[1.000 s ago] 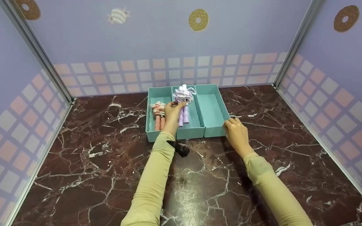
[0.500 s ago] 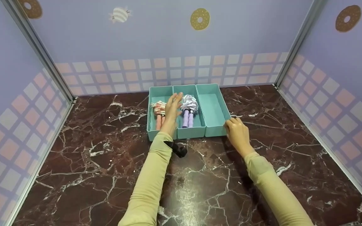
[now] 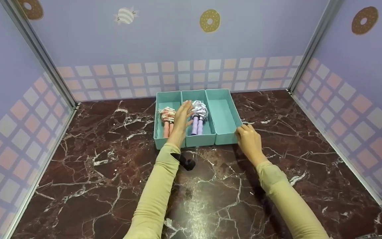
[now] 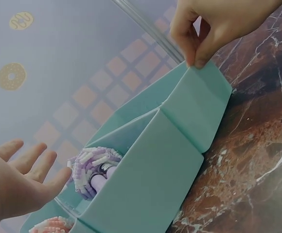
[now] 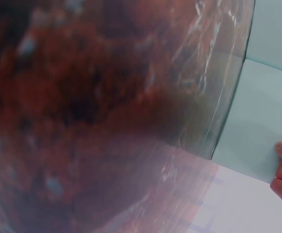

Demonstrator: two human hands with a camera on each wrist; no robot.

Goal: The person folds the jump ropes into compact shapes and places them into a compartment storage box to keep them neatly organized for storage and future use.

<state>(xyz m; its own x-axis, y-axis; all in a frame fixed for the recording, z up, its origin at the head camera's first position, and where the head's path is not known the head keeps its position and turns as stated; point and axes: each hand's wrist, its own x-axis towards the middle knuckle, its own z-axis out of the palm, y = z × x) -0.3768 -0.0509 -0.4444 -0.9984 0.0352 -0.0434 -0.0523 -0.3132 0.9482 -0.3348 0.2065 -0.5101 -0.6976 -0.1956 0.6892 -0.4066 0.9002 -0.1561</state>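
Three teal bins (image 3: 225, 139) stand side by side. The middle one holds a purple-and-white beaded jump rope (image 3: 199, 111), bundled, its two purple handles toward me. In the left bin lies an orange-and-white beaded jump rope (image 3: 168, 114) with orange handles, partly hidden by my left arm. Over the divide between these bins hovers my left hand (image 3: 181, 121), fingers spread and holding nothing; the left wrist view shows it apart from the purple rope (image 4: 93, 170). My right hand (image 3: 250, 141) pinches the right bin's near right corner, thumb outside the wall in the right wrist view.
The bins rest on a dark red marbled tabletop (image 3: 95, 172), close to the patterned back wall (image 3: 164, 39). Side walls (image 3: 353, 66) enclose the table left and right. A black wrist camera mount (image 3: 187, 163) juts from the left sleeve.
My left hand has let go of the purple jump rope, which dropped from above the middle bin to lie inside it. The left fingers have spread. My right hand stays on the bin corner.
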